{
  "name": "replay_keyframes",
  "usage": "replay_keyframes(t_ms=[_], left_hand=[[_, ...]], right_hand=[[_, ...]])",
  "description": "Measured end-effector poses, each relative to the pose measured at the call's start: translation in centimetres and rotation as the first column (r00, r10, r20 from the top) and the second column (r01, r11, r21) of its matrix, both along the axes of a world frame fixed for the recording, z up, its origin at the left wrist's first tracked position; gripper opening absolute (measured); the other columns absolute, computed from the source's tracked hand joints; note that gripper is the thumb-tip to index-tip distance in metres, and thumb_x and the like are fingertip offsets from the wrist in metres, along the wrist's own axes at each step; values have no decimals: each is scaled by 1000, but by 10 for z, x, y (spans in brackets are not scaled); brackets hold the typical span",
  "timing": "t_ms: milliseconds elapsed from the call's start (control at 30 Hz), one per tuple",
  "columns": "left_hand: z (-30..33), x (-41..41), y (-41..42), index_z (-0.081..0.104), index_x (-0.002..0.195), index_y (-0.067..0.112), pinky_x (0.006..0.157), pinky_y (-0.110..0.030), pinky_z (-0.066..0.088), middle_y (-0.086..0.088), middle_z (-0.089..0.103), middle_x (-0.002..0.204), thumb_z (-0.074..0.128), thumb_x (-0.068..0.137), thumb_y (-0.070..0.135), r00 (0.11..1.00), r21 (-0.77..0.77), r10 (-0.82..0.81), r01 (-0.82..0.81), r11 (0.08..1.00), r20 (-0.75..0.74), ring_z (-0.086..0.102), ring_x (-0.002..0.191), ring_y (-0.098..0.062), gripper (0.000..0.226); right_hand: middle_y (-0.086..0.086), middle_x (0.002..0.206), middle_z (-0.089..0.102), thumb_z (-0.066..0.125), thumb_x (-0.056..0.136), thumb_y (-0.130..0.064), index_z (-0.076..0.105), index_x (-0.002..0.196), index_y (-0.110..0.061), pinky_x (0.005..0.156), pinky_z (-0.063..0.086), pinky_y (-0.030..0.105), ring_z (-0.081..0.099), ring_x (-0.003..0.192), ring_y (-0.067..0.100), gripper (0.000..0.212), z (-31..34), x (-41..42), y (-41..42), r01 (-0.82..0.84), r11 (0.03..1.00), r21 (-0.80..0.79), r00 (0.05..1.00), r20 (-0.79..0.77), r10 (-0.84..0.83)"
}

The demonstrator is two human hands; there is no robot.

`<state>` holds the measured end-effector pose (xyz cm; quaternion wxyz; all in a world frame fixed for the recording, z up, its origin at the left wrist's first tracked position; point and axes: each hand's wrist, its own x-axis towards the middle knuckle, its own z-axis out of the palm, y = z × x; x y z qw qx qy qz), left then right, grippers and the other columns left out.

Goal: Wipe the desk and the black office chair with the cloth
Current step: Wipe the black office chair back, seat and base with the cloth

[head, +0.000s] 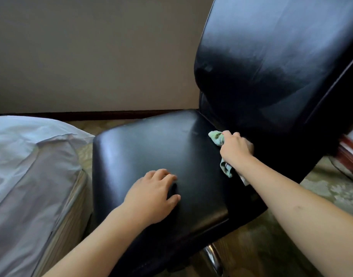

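Green cloth (217, 138) bunched in our right hand (235, 148) at chair (151, 148) seat's back; left hand (151, 196) flat, fingers spread, pressing seat.

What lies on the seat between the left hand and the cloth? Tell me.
Nothing: in the head view, only bare black seat leather runs from the left hand to the green cloth gripped by the right hand.

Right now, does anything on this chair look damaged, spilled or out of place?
Nothing stands out. The black chair seat looks smooth and whole, no tears or spills showing. The right hand grips the green cloth near the seat's back crease, and the left hand rests flat on the seat.
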<state>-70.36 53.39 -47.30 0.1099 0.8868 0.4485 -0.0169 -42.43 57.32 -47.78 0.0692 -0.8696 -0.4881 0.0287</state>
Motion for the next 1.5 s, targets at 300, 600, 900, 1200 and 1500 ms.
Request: replay_keyframes(t_ms=[300, 600, 900, 1200, 1500], left_hand=[[15, -47, 37, 24, 153, 36, 114, -43, 32, 6, 23, 160, 38, 94, 66, 965, -22, 246, -249, 968, -91, 24, 145, -25, 68], [32, -82, 68, 43, 138, 20, 108, -45, 36, -5, 40, 141, 37, 101, 40, 916, -72, 400, -397, 915, 29, 37, 128, -31, 42], [27, -96, 81, 40, 144, 24, 110, -43, 35, -2, 36, 148, 39, 101, 42, 903, -92, 427, -422, 902, 43, 33, 135, -29, 47], [12, -113, 97, 36, 146, 26, 112, -42, 33, 0, 32, 151, 40, 101, 40, 898, -124, 438, -430, 894, 42, 30, 138, -29, 47], [11, -117, 145, 33, 146, 19, 113, -43, 27, -10, 32, 150, 41, 99, 28, 841, -162, 515, -492, 856, 166, 31, 137, -34, 49]], right_hand=[[9, 134, 51, 48, 92, -15, 42, 145, -28, 97, 45, 45, 54, 125, 35, 55, 5, -104, 96, -249, 968, 17, 968, 26, 249], [-9, 136, 56, 54, 88, -30, 44, 144, -42, 92, 50, 39, 55, 122, 19, 58, -6, -199, 65, -855, 510, 97, 513, 1, 859], [5, 135, 56, 51, 87, -21, 48, 140, -42, 103, 46, 46, 51, 126, 31, 57, -9, -63, 118, -453, 887, 94, 891, 20, 453], [11, 140, 51, 46, 89, -17, 46, 143, -37, 107, 37, 46, 45, 131, 36, 58, -13, -120, 197, -300, 945, 129, 952, -20, 305], [-3, 126, 61, 50, 81, -30, 55, 136, -34, 99, 48, 40, 54, 121, 23, 55, -20, -237, 163, -881, 450, 147, 445, -68, 893]])
